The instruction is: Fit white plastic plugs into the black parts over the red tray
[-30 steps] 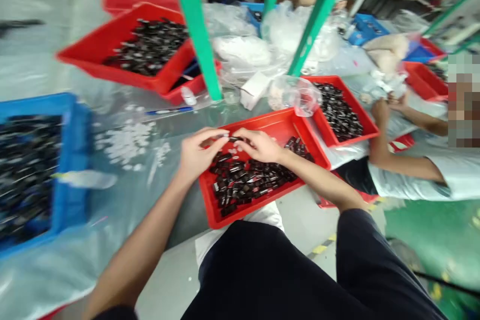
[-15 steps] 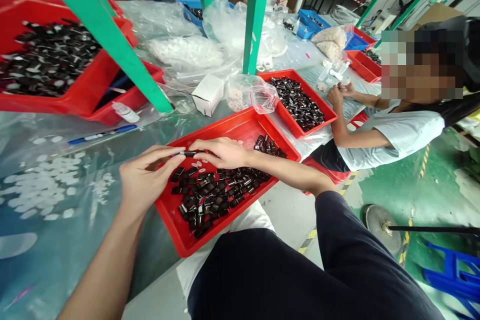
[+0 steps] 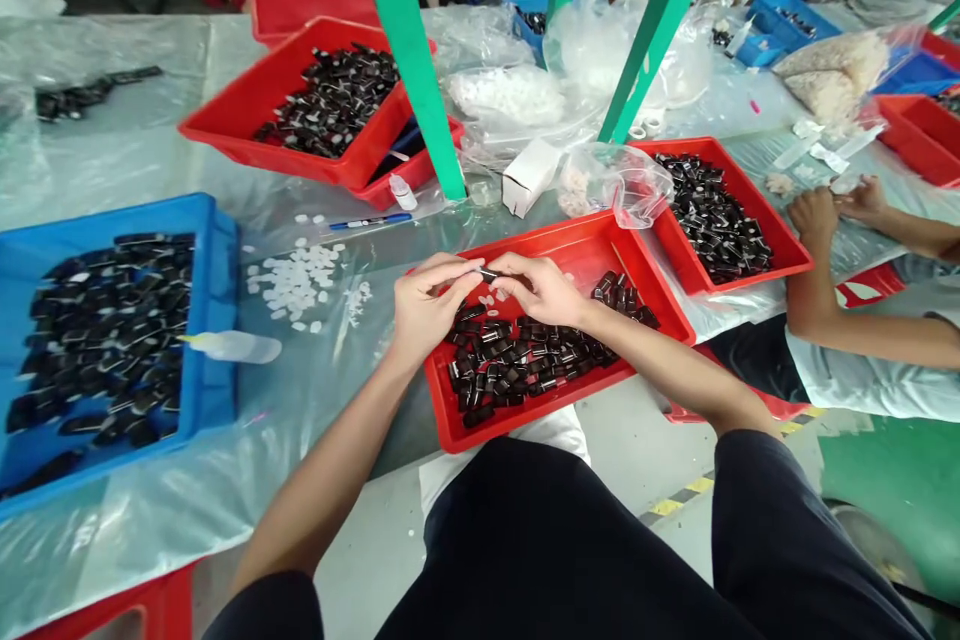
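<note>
Glossy black plastic pieces fill a smooth red plastic tray on a counter under crinkled clear plastic sheeting.

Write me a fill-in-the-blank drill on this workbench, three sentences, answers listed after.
1. The left hand and the right hand pinch one small black part above a tray coloured ____.
2. The loose white plastic discs lie on the clear sheet between that tray and a bin coloured ____.
3. The white squeeze bottle lies on its ____.

Missing words: red; blue; side
</note>
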Demonstrator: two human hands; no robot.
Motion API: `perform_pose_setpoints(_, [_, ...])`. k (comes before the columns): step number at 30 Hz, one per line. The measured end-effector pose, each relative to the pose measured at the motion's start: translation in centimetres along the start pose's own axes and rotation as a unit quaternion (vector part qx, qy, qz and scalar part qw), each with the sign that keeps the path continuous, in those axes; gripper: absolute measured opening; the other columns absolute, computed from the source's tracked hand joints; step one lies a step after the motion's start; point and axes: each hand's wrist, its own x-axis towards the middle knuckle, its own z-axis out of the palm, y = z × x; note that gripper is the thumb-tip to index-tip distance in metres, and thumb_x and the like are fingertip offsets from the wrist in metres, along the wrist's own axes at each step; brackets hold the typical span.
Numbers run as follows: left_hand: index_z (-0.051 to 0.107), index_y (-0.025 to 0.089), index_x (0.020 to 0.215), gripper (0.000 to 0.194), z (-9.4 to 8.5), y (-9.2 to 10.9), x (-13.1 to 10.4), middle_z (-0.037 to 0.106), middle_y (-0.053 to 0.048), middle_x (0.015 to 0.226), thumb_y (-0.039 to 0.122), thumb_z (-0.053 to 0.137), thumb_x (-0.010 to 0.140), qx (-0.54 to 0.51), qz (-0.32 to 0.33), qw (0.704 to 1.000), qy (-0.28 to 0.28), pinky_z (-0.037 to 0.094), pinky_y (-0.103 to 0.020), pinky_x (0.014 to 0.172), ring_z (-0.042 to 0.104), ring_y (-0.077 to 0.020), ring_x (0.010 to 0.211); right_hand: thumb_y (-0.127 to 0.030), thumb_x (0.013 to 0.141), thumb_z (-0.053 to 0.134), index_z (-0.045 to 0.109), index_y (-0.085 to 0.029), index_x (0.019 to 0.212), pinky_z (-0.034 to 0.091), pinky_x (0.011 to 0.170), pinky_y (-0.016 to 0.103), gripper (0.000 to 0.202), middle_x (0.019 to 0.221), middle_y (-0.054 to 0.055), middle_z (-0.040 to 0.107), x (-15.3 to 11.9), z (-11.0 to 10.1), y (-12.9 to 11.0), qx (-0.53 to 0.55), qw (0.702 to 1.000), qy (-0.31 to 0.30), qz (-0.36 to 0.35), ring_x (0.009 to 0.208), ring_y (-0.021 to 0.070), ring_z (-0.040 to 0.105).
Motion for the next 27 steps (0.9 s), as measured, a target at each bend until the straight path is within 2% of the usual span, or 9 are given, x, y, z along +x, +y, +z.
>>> perform_pose_setpoints(3, [0.077,0.025,0.124,0.035,0.3,0.5,-0.4,0.075,-0.006,0.111,0.043,0.065,0.096,0.084,0.038,0.996,-0.019,0.058,-0.036,0.093,0.071,-0.0195,0.097,-0.046,0.105,0.049,0.06,-0.018,0.105,0.05,0.077,0.029,0.03,0.092,0.004,0.067,0.1,0.0,0.3,0.034,0.999,0.024,0.017,0.079,0.0157,0.062])
perform_pose_setpoints(6, [0.066,0.026,0.141,0.046,0.4,1.0,-0.6,0.07,-0.008,0.126,0.045,0.058,0.101,0.124,0.055,0.989,-0.061,0.057,-0.038,0.099,0.07,-0.02,0.104,-0.05,0.105,0.049,0.06,-0.017,0.104,0.05,0.076,0.029,0.034,0.089,0.003,0.065,0.1,0.0,0.4,0.064,0.996,0.053,0.029,0.078,0.0152,0.06])
perform_pose_setpoints(10, [0.06,0.023,0.147,0.05,0.6,1.1,-0.5,0.066,-0.01,0.134,0.046,0.056,0.103,0.116,0.053,0.987,-0.097,0.056,-0.039,0.102,0.069,-0.0199,0.105,-0.05,0.104,0.05,0.06,-0.017,0.101,0.05,0.077,0.027,0.035,0.09,0.003,0.063,0.1,-0.1,0.6,0.059,0.995,0.075,0.024,0.083,0.0151,0.06])
perform_pose_setpoints(14, [0.061,0.022,0.145,0.049,0.2,1.2,0.1,0.067,-0.012,0.134,0.045,0.057,0.102,0.109,0.059,0.985,-0.118,0.054,-0.041,0.107,0.066,-0.0232,0.118,-0.048,0.103,0.051,0.057,-0.018,0.101,0.051,0.072,0.027,0.031,0.087,0.002,0.063,0.3,-0.4,0.9,0.068,0.996,0.04,0.035,0.078,0.0145,0.062])
perform_pose_setpoints(17, [0.069,0.022,0.135,0.042,-2.2,1.0,1.4,0.07,-0.01,0.129,0.044,0.058,0.101,0.141,0.062,0.983,-0.1,0.054,-0.04,0.106,0.067,-0.0227,0.117,-0.046,0.103,0.05,0.054,-0.02,0.102,0.052,0.071,0.027,0.027,0.082,0.0,0.062,0.4,-0.4,0.9,0.061,0.997,0.002,0.052,0.073,0.0149,0.064])
perform_pose_setpoints(20, [0.071,0.022,0.129,0.038,-6.4,-0.4,2.6,0.075,-0.008,0.117,0.041,0.057,0.099,0.211,0.029,0.977,-0.001,0.057,-0.034,0.093,0.07,-0.0195,0.101,-0.043,0.102,0.05,0.052,-0.021,0.103,0.049,0.068,0.026,0.022,0.077,-0.002,0.062,0.5,-0.5,1.0,0.037,0.996,-0.001,0.076,0.068,0.0138,0.062])
perform_pose_setpoints(22, [0.076,0.021,0.12,0.033,-9.2,-1.9,2.7,0.078,-0.007,0.107,0.036,0.059,0.095,0.282,-0.008,0.959,0.029,0.057,-0.032,0.085,0.071,-0.0195,0.091,-0.041,0.099,0.052,0.05,-0.022,0.1,0.046,0.064,0.026,0.019,0.075,-0.003,0.061,0.6,-0.7,1.3,0.021,0.996,0.016,0.08,0.063,0.0123,0.057])
perform_pose_setpoints(25, [0.08,0.02,0.103,0.026,-11.9,-4.1,1.7,0.079,-0.01,0.101,0.032,0.062,0.089,0.42,-0.084,0.902,-0.05,0.055,-0.035,0.083,0.072,-0.0256,0.09,-0.037,0.095,0.052,0.047,-0.023,0.097,0.042,0.061,0.026,0.014,0.074,-0.004,0.057,0.7,-1.0,1.7,0.025,0.996,0.06,0.068,0.061,0.0115,0.049])
perform_pose_setpoints(27, [0.08,0.02,0.105,0.028,-12.6,-5.0,0.6,0.078,-0.012,0.108,0.032,0.059,0.091,0.495,-0.127,0.851,-0.119,0.055,-0.038,0.086,0.072,-0.0309,0.1,-0.035,0.093,0.052,0.046,-0.024,0.095,0.04,0.061,0.026,0.013,0.074,-0.005,0.053,0.8,-1.1,1.9,0.03,0.995,0.078,0.062,0.062,0.0118,0.048])
